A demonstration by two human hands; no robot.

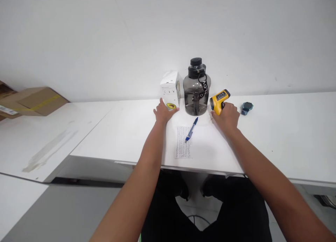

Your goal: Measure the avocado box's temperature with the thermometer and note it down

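Observation:
My left hand [163, 113] reaches to the foot of a white box [169, 85], its thumb and fingers spread apart. An avocado-half picture or small item [171, 105] shows between thumb and fingers; I cannot tell whether it belongs to the box. My right hand [228, 116] is wrapped around the grip of a yellow and black infrared thermometer gun [218, 99], which tilts up and touches or nearly touches the table. Between the hands stands a large dark see-through water jug [195, 95], upright with its black cap on. A blue pen [191, 130] lies across a sheet of small writing [182, 147].
Right of my right hand lies a small dark teal object [246, 108]. Cardboard boxes [39, 102] stand at the far left. The white table [286, 137] meets a plain wall behind, and its front edge runs above my legs.

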